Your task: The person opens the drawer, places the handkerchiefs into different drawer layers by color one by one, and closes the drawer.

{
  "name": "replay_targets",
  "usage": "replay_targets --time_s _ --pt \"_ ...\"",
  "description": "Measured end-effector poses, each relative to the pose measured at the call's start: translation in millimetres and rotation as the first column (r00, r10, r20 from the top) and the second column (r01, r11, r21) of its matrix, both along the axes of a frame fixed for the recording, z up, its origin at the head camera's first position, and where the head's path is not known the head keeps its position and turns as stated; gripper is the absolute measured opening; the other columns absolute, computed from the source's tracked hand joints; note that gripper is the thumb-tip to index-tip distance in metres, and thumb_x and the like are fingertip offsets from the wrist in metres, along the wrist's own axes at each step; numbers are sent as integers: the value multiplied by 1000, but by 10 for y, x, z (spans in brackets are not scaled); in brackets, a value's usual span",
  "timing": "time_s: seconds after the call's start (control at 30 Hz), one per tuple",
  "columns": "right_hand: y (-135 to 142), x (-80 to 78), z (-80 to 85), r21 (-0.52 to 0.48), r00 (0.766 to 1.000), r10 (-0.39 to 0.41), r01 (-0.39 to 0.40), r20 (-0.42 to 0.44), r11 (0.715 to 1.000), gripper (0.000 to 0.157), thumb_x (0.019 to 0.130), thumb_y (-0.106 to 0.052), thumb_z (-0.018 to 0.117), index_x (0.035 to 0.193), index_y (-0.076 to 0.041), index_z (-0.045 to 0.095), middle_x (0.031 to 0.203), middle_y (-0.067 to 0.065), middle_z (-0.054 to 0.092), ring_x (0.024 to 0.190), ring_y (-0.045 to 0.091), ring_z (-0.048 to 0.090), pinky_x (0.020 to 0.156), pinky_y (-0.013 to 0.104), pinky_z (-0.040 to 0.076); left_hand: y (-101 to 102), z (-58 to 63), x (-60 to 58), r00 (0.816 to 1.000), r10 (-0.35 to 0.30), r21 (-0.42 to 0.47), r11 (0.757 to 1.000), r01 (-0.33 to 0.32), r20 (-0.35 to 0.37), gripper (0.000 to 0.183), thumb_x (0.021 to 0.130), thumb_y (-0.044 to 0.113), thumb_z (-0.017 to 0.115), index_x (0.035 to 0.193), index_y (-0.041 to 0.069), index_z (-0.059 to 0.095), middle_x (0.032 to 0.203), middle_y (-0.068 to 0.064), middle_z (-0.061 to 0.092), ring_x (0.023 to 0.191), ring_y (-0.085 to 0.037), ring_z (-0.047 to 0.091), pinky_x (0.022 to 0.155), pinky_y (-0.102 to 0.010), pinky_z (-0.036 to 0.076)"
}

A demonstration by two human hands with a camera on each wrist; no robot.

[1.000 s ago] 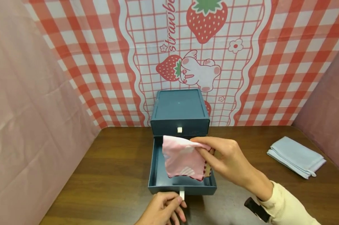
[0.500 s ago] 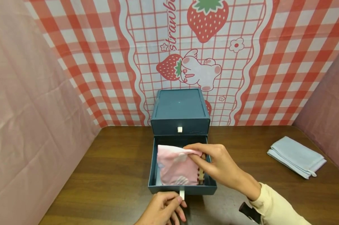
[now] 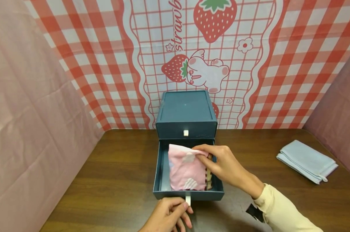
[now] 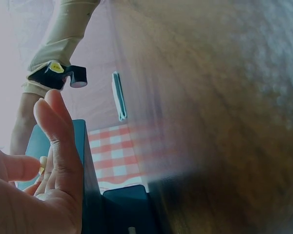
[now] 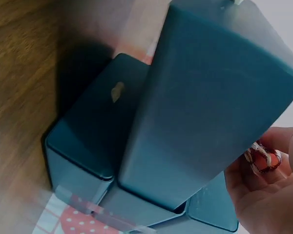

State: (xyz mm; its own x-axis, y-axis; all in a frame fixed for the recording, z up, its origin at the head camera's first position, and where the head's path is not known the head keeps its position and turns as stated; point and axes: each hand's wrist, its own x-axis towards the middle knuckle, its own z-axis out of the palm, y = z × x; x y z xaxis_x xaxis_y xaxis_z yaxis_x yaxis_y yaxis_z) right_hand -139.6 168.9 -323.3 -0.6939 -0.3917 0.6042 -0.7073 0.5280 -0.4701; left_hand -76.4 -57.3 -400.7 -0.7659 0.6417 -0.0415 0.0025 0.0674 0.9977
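Note:
A pink folded cloth [image 3: 186,170] with pale patches and a dark scalloped trim stands inside the pulled-out drawer [image 3: 163,183] of a dark blue cabinet [image 3: 185,108]. The right hand [image 3: 225,164] pinches its upper right edge between thumb and fingers; in the right wrist view, red-and-white trim [image 5: 263,158] shows in that hand [image 5: 271,183]. At the drawer's front, the left hand [image 3: 170,212] pinches the white pull tab [image 3: 188,200] between thumb and finger. The left wrist view shows the tab [image 4: 42,164] by the thumb of this hand [image 4: 49,190]. The cloth's underside is hidden.
An upper drawer front [image 3: 172,130], closed, sits above the pulled-out one. Beneath it, a lower drawer front [image 5: 105,112] shows in the right wrist view. A folded light blue cloth [image 3: 306,161] lies on the wooden table [image 3: 120,174] at right. A checkered curtain [image 3: 105,64] hangs behind.
The right hand has brought the pink cloth left and down into the drawer, then slightly right and up again. The left hand has stayed on the tab, and the drawer has not moved.

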Motion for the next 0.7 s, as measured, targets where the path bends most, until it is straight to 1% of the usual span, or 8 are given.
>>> replay_targets --time_s 0.13,0.2,0.3,0.4,0.53,0.7 --pt "18 -42 -33 28 1000 -21 21 -6 999 20 88 -18 58 106 -20 63 72 -11 57 58 1 45 47 22 39 -1 -1 2 1000 -2 1 1000 2 2 32 93 25 46 90 -3 61 65 -7 66 47 -9 58 36 -25 45" --pt "25 -61 -52 41 999 -32 32 -7 999 19 88 -18 58 106 -20 64 72 -11 57 58 1 45 48 21 39 -2 -2 3 1000 -3 1 1000 3 9 32 93 25 47 91 -3 61 65 -7 66 47 -9 58 36 -24 44" --pt "35 -90 -83 69 999 -41 41 -14 997 19 87 -18 59 105 -18 64 77 -10 60 61 1 47 51 19 40 -2 -5 0 1000 -1 0 1000 1 23 33 93 26 47 91 -3 61 65 -7 66 47 -10 58 37 -23 44" --pt "40 -112 -111 123 998 -58 62 -31 990 19 86 -17 60 105 -17 64 83 -10 62 64 0 49 56 17 42 -3 -10 -1 1000 1 3 1000 -1 25 33 93 27 47 91 -3 61 65 -8 66 47 -10 58 37 -23 44" --pt "41 -132 -144 211 992 -107 120 -72 970 20 84 -18 62 104 -17 65 90 -10 64 71 -2 53 62 20 46 -4 -11 1 1000 1 5 1000 -1 20 33 93 26 47 91 -3 61 65 -8 66 47 -9 58 37 -24 45" --pt "40 -154 -175 277 979 -145 181 -145 944 21 83 -19 63 104 -15 64 95 -6 64 83 4 57 70 28 50 -1 -1 1 999 -3 2 1000 3 32 33 93 27 47 91 -3 61 66 -8 66 48 -10 58 38 -23 45"
